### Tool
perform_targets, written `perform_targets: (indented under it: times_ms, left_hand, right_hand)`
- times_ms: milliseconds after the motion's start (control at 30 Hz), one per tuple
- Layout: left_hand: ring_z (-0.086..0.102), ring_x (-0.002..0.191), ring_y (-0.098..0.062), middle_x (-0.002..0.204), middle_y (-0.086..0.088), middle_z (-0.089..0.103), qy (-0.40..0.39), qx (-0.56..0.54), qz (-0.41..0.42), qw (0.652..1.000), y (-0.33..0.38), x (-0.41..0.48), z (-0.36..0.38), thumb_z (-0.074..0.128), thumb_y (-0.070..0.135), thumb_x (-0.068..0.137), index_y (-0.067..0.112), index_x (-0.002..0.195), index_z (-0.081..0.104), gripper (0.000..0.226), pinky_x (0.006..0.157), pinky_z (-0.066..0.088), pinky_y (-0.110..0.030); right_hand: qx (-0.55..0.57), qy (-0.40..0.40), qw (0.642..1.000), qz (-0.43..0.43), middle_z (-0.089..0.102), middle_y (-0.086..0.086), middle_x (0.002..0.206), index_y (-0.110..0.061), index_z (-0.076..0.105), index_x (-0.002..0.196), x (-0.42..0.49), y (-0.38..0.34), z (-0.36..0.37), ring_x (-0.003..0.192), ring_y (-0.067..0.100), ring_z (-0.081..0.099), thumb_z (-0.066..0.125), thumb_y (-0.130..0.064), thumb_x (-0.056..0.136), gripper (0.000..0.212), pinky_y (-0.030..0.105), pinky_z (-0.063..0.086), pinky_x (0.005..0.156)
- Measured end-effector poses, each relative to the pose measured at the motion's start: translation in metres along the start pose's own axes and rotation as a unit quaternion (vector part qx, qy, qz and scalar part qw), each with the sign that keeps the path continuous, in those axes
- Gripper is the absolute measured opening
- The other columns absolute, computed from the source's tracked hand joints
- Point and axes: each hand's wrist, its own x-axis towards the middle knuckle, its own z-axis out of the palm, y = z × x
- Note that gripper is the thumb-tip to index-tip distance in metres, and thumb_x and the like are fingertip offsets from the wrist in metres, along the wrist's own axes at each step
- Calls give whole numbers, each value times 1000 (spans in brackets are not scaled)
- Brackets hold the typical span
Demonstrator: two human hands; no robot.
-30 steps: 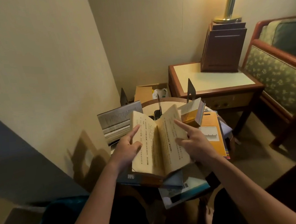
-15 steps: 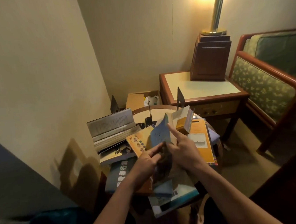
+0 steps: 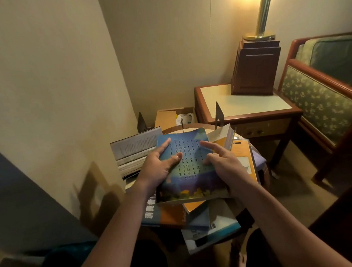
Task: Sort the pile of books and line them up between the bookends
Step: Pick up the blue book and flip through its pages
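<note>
I hold a closed blue book with calligraphy on its cover, flat above the pile. My left hand grips its left edge, thumb on the cover. My right hand grips its right edge, index finger stretched over the cover. Under it lie stacked books: an orange-and-blue one, a pale one and an orange one. A grey book leans at the left. Dark bookends stand at the back of the round table.
A wall runs close along the left. Behind the round table sit a cardboard box and a wooden side table bearing a lamp base. An upholstered armchair stands at the right.
The book that lay open in my hands has been shut and turned, so its blue cover now faces up. The view has tilted slightly upward.
</note>
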Motion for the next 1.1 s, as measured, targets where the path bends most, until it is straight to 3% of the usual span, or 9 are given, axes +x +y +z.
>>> perform_targets:
  times_ms: [133,300,500,700,767,867,933,1000,1100]
  left_hand:
    - [61,110,-18,129,9,47,-12,-8,45,999,11,-13,0,75,47,82,47,143,48,67,73,62,-31]
    - [67,112,-36,142,-9,46,-108,-302,-29,947,2,-18,5,70,33,89,53,136,53,53,83,59,-48]
    - [72,103,-30,141,-12,46,-93,-254,-27,962,2,-21,-1,75,20,85,52,131,58,58,70,60,-37]
    - [68,110,-37,142,-9,44,-90,-312,-29,945,3,-16,10,80,27,81,52,130,59,60,82,58,-47]
    - [67,111,-35,141,-5,46,-46,-296,-12,954,12,-13,3,81,24,80,50,130,60,59,80,60,-47]
    - [62,115,-32,145,-2,46,38,-270,25,962,21,-7,-6,81,24,80,44,137,56,66,70,62,-41]
    - [64,113,-31,143,0,47,49,-274,38,960,25,-7,-4,81,26,81,44,139,53,67,70,61,-41]
    - [68,109,-32,139,1,50,30,-317,37,947,27,-6,1,79,26,84,46,139,52,65,74,61,-47]
    - [74,94,-18,127,7,52,14,-348,55,936,30,-5,4,65,21,95,41,145,45,57,68,61,-38]
  right_hand:
    - [11,3,999,-50,53,0,134,-34,57,138,0,-4,10,103,14,61,57,-27,101,37,17,55,61]
    - [276,-81,957,38,55,11,131,-38,63,133,-5,-3,17,99,33,70,57,-28,98,36,36,63,62]
    - [114,-27,993,-6,53,1,129,-39,56,139,-2,-13,11,95,21,67,55,-30,101,40,23,57,56]
    - [220,-71,972,37,61,8,113,-33,55,140,-4,-10,13,61,14,73,47,-28,105,37,22,54,44]
    - [182,-77,980,34,61,8,118,-34,57,139,-4,-12,12,70,14,74,51,-27,103,37,23,57,49]
    - [188,-100,977,23,57,3,136,-31,61,136,-1,-12,13,101,15,71,57,-24,100,38,36,62,79]
    - [249,-117,961,30,55,4,142,-31,63,134,-2,-11,16,113,23,67,56,-23,99,37,41,62,82]
    - [331,-132,933,44,57,10,137,-28,61,137,-7,-11,22,107,29,70,52,-20,102,37,36,63,66]
    - [430,-126,893,51,58,-8,121,-12,38,152,-14,-12,30,95,-7,69,38,0,106,48,11,55,68]
